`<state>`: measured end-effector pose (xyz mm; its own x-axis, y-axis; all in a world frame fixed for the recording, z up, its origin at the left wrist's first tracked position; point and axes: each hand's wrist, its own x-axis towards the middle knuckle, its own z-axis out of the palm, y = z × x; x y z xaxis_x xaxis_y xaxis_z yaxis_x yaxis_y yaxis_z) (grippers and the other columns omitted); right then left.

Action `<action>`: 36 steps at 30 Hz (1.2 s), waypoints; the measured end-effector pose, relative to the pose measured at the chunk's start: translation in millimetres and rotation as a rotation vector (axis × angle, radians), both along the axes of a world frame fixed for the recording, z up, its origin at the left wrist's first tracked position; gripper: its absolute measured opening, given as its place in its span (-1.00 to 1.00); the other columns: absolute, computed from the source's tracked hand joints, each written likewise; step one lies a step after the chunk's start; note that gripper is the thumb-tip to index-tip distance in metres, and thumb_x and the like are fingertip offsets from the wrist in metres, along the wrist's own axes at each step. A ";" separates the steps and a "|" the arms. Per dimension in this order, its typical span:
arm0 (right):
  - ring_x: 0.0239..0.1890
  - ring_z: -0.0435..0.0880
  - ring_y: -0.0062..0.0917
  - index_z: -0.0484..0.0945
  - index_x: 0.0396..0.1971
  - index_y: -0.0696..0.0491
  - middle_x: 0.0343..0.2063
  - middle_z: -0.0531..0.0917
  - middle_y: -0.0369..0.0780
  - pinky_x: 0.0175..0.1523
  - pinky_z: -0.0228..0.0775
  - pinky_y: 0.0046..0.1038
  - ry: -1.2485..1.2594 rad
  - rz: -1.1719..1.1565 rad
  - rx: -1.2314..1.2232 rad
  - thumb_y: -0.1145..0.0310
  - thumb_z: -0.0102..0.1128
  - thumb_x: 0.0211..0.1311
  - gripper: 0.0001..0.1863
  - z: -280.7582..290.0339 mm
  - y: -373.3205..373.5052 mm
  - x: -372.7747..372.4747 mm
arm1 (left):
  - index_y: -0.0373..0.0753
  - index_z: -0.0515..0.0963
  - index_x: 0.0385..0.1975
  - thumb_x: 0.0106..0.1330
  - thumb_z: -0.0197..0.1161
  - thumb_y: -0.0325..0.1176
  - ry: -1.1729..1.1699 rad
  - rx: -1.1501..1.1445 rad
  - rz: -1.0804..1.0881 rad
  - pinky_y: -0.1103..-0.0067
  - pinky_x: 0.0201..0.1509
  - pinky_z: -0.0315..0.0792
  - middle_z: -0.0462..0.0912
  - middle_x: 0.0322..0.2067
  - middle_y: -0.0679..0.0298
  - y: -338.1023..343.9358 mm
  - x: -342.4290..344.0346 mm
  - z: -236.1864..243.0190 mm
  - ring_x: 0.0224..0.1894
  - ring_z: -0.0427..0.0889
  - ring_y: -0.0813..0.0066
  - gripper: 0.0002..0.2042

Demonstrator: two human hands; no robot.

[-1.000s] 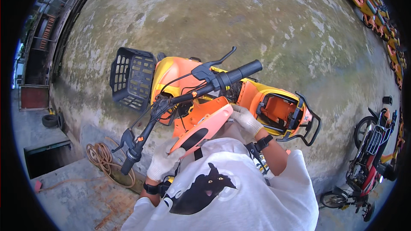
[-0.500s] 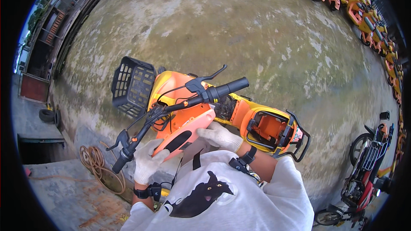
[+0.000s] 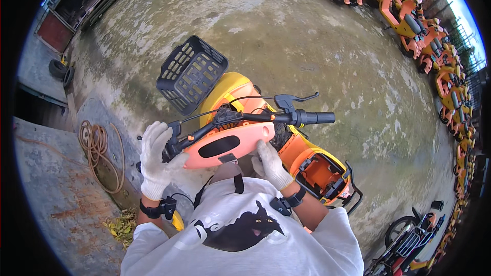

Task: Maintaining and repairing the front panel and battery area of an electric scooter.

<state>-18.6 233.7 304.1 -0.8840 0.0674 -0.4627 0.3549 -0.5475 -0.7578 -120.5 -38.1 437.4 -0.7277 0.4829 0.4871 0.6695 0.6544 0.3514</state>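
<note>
An orange plastic panel with a black oval window lies along the near side of a scooter's handlebar. My left hand, in a white glove, has its fingers spread beside the left part of the handlebar, with the thumb at the panel's left end. At the other end, my gloved right hand grips the panel's lower right edge; some of its fingers are hidden. Beyond the handlebar are the scooter's yellow and orange front body and black basket. Its open seat compartment sits to the right.
A coiled hose lies on the concrete at left, near tyres and a heap of leaves. Rows of orange and yellow scooters line the right side. A motorcycle stands at lower right.
My left hand has loosened from the panel's left end and spread its fingers. The panel has swung from a steep slant to nearly level. The view has shifted, and the handlebar appears turned.
</note>
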 end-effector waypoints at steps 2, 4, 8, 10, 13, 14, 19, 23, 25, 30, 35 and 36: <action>-0.87 0.13 -0.69 0.42 -0.17 0.04 -0.77 0.34 -0.36 -0.75 -0.17 -0.56 -0.051 0.000 0.001 -0.29 0.01 0.33 -0.40 -3.1 -1.6 1.3 | -0.28 0.55 -0.01 -0.15 0.53 -0.39 0.031 0.028 -0.026 0.16 0.21 0.39 0.58 0.02 0.05 -16.5 6.5 -6.8 0.07 0.54 -0.11 -0.42; -0.89 0.12 -0.67 0.48 -0.33 0.04 -0.84 0.28 -0.35 -0.76 -0.18 -0.56 -0.092 -0.101 -0.021 -0.28 -0.05 0.36 -0.40 -6.1 -8.5 6.3 | -0.25 0.61 -0.25 -0.11 0.50 -0.43 0.041 0.100 -0.008 0.25 -0.07 0.49 0.65 -0.27 0.13 -29.4 19.7 -20.5 -0.19 0.62 0.02 -0.64; -0.89 0.12 -0.64 0.53 -0.40 0.05 -0.84 0.30 -0.34 -0.77 -0.19 -0.57 -0.120 -0.179 -0.065 -0.30 -0.10 0.38 -0.36 -2.7 -10.9 14.4 | -0.26 0.63 -0.47 0.09 0.40 -0.29 -0.592 0.048 -0.002 0.36 -0.36 0.43 0.61 -0.55 0.15 -45.9 37.2 -50.0 -0.45 0.60 0.15 -0.83; -0.89 0.11 -0.65 0.51 -0.38 0.00 -0.84 0.28 -0.36 -0.76 -0.21 -0.57 -0.197 -0.226 -0.082 -0.30 -0.10 0.38 -0.40 -3.6 -17.3 7.3 | -0.33 0.61 -0.25 0.13 0.38 0.04 -0.938 0.064 0.115 0.44 -0.30 0.47 0.64 -0.49 0.16 -65.2 39.3 -99.6 -0.40 0.64 0.34 -0.52; -0.85 0.14 -0.70 0.50 -0.25 -0.06 -0.71 0.39 -0.38 -0.75 -0.19 -0.58 -0.186 -0.275 -0.052 -0.30 0.01 0.33 -0.46 9.3 -30.2 4.5 | -0.41 0.55 -0.11 0.14 0.42 -0.17 -1.256 0.448 0.114 0.62 -0.48 0.48 0.62 -0.45 0.30 -80.3 31.8 -152.5 -0.56 0.55 0.63 -0.54; -0.83 0.15 -0.73 0.50 -0.18 -0.09 -0.61 0.47 -0.38 -0.76 -0.19 -0.58 -0.198 -0.221 -0.079 -0.29 0.07 0.29 -0.47 11.0 -27.8 0.8 | -0.41 0.55 -0.10 0.15 0.39 -0.22 -1.233 0.499 0.083 0.64 -0.48 0.48 0.64 -0.44 0.29 -75.3 29.9 -162.8 -0.51 0.58 0.64 -0.57; -0.79 0.14 -0.81 0.41 0.19 -0.14 -0.47 0.51 -0.40 -0.74 -0.14 -0.64 -0.175 -0.216 -0.055 -0.20 0.08 0.34 -0.42 19.4 -24.0 5.1 | -0.43 0.55 -0.07 0.22 0.31 -0.31 -1.262 0.501 -0.079 0.57 -0.47 0.51 0.65 -0.44 0.22 -95.4 -6.7 -234.7 -0.54 0.60 0.54 -0.63; -0.77 0.17 -0.83 0.26 0.32 -0.08 -0.30 0.58 -0.35 -0.73 -0.12 -0.65 -0.020 -0.204 -0.133 -0.13 0.10 0.34 -0.32 13.3 -17.8 15.5 | -0.43 0.55 -0.07 0.22 0.30 -0.32 -1.349 0.576 -0.171 0.56 -0.48 0.50 0.66 -0.44 0.22 -178.0 -68.6 -345.5 -0.54 0.60 0.52 -0.64; -0.77 0.17 -0.82 0.25 0.32 -0.05 -0.29 0.59 -0.33 -0.73 -0.12 -0.64 0.033 -0.121 -0.123 -0.14 0.10 0.33 -0.30 10.4 -30.4 4.3 | -0.43 0.55 -0.07 0.23 0.29 -0.32 -1.361 0.639 -0.138 0.56 -0.48 0.50 0.66 -0.44 0.21 -216.5 -72.2 -369.6 -0.55 0.60 0.52 -0.64; -0.78 0.18 -0.79 0.15 0.37 -0.03 -0.19 0.61 -0.21 -0.74 -0.09 -0.64 0.076 -0.060 -0.034 -0.14 0.11 0.33 -0.24 37.0 -27.2 16.0 | -0.43 0.56 -0.06 0.23 0.28 -0.34 -1.464 0.727 -0.180 0.54 -0.49 0.50 0.66 -0.44 0.21 -215.4 -95.1 -409.2 -0.55 0.61 0.50 -0.65; -0.76 0.23 -0.78 0.15 0.36 0.03 -0.16 0.60 -0.20 -0.74 -0.05 -0.63 0.178 -0.210 -0.009 -0.11 0.16 0.32 -0.22 32.8 -20.9 16.9 | -0.43 0.56 -0.06 0.24 0.27 -0.35 -1.586 0.846 -0.169 0.53 -0.50 0.50 0.67 -0.44 0.20 -161.6 -114.2 -428.5 -0.56 0.61 0.48 -0.66; -0.75 0.24 -0.77 0.15 0.36 0.05 -0.15 0.59 -0.20 -0.74 -0.04 -0.62 0.231 -0.225 -0.018 -0.10 0.17 0.32 -0.21 22.8 -23.1 12.5 | -0.43 0.56 -0.06 0.24 0.27 -0.35 -1.603 0.880 -0.155 0.53 -0.50 0.50 0.67 -0.44 0.20 -159.3 -114.0 -430.1 -0.56 0.61 0.48 -0.66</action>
